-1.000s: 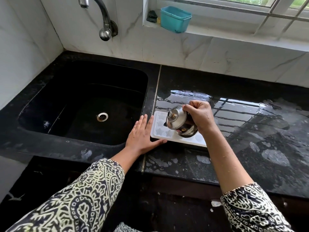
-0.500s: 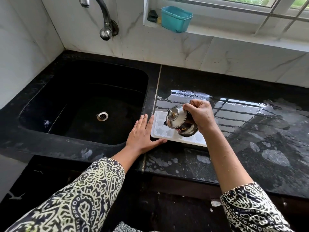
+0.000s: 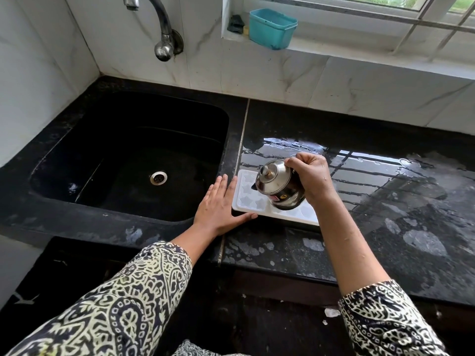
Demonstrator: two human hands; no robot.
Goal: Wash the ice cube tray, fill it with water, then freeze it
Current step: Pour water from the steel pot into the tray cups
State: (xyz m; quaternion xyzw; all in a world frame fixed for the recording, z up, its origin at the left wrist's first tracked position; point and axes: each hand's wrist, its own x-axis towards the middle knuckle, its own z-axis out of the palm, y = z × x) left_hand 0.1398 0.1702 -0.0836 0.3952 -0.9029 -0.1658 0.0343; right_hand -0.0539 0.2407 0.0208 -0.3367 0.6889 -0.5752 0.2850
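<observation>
Pouring slowly suits this: right hand (image 3: 311, 176) grips the tilted kettle (image 3: 277, 187), flat left hand (image 3: 218, 208) braces the tray (image 3: 246, 200).

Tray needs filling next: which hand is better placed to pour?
Right. The right hand grips the tilted steel kettle above the ice cube tray; the left hand lies flat against the tray's left end, holding nothing.
</observation>
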